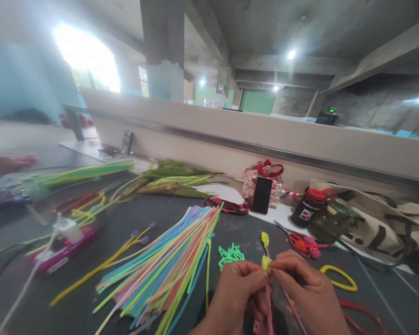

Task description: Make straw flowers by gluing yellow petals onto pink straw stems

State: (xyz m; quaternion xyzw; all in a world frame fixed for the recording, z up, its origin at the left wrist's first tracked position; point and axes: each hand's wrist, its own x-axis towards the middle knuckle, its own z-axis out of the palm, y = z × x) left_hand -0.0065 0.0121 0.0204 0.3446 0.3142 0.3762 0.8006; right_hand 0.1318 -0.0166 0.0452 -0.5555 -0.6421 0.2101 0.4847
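Note:
My left hand [239, 286] is closed in a pinch on a pink pipe cleaner [269, 307] standing nearly upright. A yellow looped piece [264, 238] tops the stem, and a second yellow piece [266, 263] sits lower, at my fingertips. Fingers of my right hand [305, 288] are pinched against this lower yellow piece from the right. Another pink length hangs below my right hand. Short green pipe cleaner pieces [230, 255] lie in a small heap just beyond my left hand. To its left spreads a large bundle of coloured pipe cleaners [163, 265].
Scissors [295, 237] and a pink bundle lie right of my hands, near a yellow loop [339, 278] and red handles [362, 316]. Behind stand a phone [261, 195], a dark bottle [305, 209] and a bag [383, 223]. Corn husks [170, 179] and a glue gun [66, 232] are leftward.

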